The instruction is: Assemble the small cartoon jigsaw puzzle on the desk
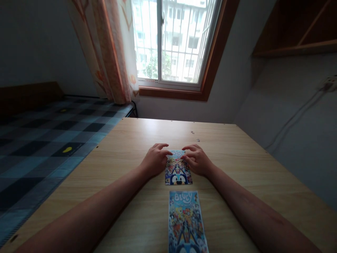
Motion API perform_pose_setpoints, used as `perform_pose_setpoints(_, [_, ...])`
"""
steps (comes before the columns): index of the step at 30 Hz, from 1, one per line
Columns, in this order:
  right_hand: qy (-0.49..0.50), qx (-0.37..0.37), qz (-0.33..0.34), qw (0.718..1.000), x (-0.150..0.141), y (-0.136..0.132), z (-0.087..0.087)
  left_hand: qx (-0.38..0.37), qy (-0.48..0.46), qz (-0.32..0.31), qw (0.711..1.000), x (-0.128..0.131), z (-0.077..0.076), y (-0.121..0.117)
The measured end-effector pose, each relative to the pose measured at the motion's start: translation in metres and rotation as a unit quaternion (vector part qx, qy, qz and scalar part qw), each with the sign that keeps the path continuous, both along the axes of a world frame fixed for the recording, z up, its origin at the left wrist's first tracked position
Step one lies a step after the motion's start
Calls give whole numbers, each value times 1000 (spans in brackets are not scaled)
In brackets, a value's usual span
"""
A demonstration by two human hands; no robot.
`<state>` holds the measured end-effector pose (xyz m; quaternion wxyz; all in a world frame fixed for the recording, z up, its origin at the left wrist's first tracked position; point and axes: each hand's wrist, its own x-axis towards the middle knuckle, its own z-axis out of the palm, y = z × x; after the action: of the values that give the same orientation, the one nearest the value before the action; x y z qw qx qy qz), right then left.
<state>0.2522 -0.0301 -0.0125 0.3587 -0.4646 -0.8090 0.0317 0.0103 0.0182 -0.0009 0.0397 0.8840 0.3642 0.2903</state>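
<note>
A small jigsaw puzzle [179, 172] lies flat on the wooden table, its picture showing a blue cartoon dog among many colourful figures. My left hand [157, 159] rests at its upper left edge, fingers apart and bent, the fingertips reaching over the border. At the upper right edge is my right hand [196, 159], its fingers curved and spread over the picture. I see nothing held in either hand. Closer to me lies a printed picture sheet [186, 221] with the word "Bluey" and a matching design. Loose puzzle pieces [198, 140] lie beyond my right hand.
The wooden table [126, 140] reaches to the wall below a barred window [179, 42]. A bed with a checked cover [86, 112] stands to the left, beside a curtain [113, 52]. At right are a wall shelf [297, 49] and a hanging cable [295, 112].
</note>
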Motion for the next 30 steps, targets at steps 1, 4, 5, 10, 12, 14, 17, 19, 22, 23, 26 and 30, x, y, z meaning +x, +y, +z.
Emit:
perform_pose_setpoints(1, [0,0,1,1000,0,0,0,-1,-1,10,1000,0,0,0])
perform_pose_setpoints(4, [13,5,6,1000,-1,0,-1,-4,-7,46,999,-1,2,1])
perform_pose_setpoints(5, [21,7,6,1000,0,0,0,-8,-6,55,998,-1,2,2])
perform_pose_setpoints(10, [65,4,-14,998,1,1,3,-33,2,76,997,-4,6,4])
perform_pose_setpoints(12, [68,4,-14,998,1,2,3,-37,4,77,996,-4,6,4])
perform_pose_setpoints(14, [64,4,-11,998,1,3,1,-39,7,74,997,-4,6,5])
perform_pose_setpoints(17, [49,-2,-9,999,0,3,0,-37,10,69,997,-4,5,6])
perform_pose_setpoints(19, [44,-4,-11,999,-1,3,-1,-35,13,67,997,-4,5,6])
perform_pose_setpoints(22, [52,2,-22,998,0,5,0,-34,17,65,997,-4,5,6])
perform_pose_setpoints(23, [52,4,-32,998,2,6,-1,-35,18,64,997,-4,5,6])
perform_pose_setpoints(26, [53,3,-112,992,15,14,-4,-39,18,60,997,-4,5,6])
perform_pose_setpoints(30, [32,-55,-277,959,38,28,-15,-45,9,53,998,-4,6,6])
